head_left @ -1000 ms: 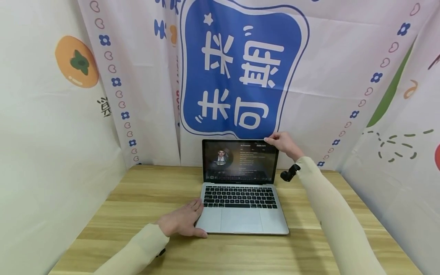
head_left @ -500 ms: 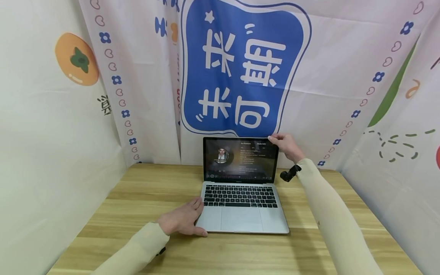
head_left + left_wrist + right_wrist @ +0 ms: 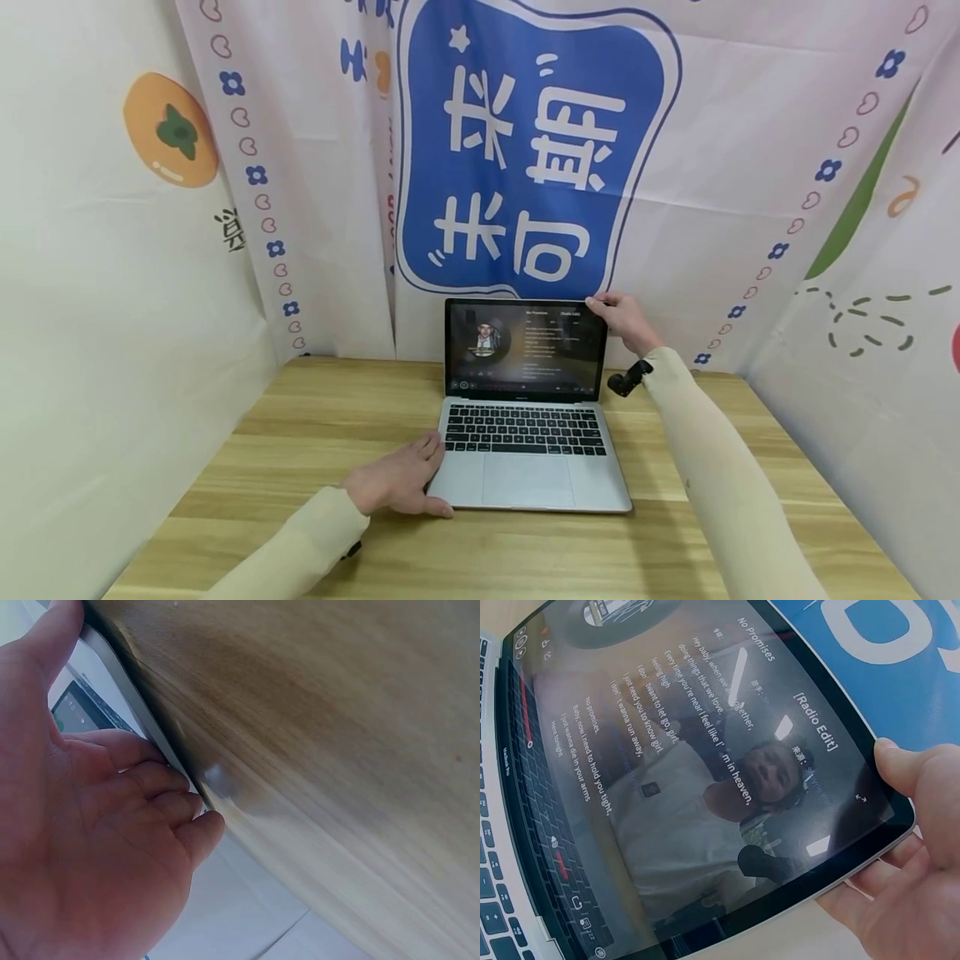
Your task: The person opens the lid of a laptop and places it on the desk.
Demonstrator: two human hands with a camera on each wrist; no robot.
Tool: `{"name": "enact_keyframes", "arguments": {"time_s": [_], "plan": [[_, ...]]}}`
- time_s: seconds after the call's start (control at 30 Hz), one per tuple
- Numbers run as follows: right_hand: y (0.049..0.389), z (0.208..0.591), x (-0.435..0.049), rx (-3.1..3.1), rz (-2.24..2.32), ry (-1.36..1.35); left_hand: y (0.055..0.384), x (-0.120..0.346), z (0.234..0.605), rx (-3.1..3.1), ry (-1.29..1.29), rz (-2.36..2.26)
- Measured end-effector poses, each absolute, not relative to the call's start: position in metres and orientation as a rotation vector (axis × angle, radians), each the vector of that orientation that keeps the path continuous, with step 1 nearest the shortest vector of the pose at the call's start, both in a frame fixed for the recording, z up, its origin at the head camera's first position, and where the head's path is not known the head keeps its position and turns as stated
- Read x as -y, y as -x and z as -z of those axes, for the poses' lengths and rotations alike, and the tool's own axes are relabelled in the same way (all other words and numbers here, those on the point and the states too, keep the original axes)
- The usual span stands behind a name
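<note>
A silver laptop (image 3: 527,483) stands unfolded on the wooden table, its lit screen (image 3: 540,350) showing a music player with song lyrics. My right hand (image 3: 626,321) pinches the screen's upper right corner. In the right wrist view, the thumb (image 3: 892,765) lies at the top edge on the front, while the other fingers reach behind the lid. My left hand (image 3: 401,479) rests at the left side of the laptop's base, thumb stretched to the front corner. In the left wrist view, its loosely bent fingers (image 3: 169,802) touch the base's side edge.
The wooden table (image 3: 337,408) reaches back to a printed cloth (image 3: 712,167) with a large blue panel, hung close behind the laptop. More cloth hangs on the left and right. A black wrist camera (image 3: 632,379) sits on the right wrist, near the screen's side.
My right thumb has shifted slightly right along the screen's top edge, toward the corner. The screen looks slightly taller in view. My left hand and the laptop's base stay in place.
</note>
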State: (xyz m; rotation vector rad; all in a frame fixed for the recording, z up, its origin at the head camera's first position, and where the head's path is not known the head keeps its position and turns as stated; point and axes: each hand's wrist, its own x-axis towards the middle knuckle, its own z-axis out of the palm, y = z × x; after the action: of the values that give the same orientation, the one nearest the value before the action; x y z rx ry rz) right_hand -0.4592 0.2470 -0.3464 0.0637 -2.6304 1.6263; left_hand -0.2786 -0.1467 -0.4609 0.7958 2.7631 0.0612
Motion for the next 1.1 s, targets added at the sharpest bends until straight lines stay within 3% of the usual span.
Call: {"name": "enact_keyframes", "arguments": {"time_s": [1.1], "plan": [[0.4663, 0.3551, -0.2467, 2.527, -1.919, 0.192, 0.2741, 0.1466, 0.4607, -2.769, -0.826, -0.078]]}}
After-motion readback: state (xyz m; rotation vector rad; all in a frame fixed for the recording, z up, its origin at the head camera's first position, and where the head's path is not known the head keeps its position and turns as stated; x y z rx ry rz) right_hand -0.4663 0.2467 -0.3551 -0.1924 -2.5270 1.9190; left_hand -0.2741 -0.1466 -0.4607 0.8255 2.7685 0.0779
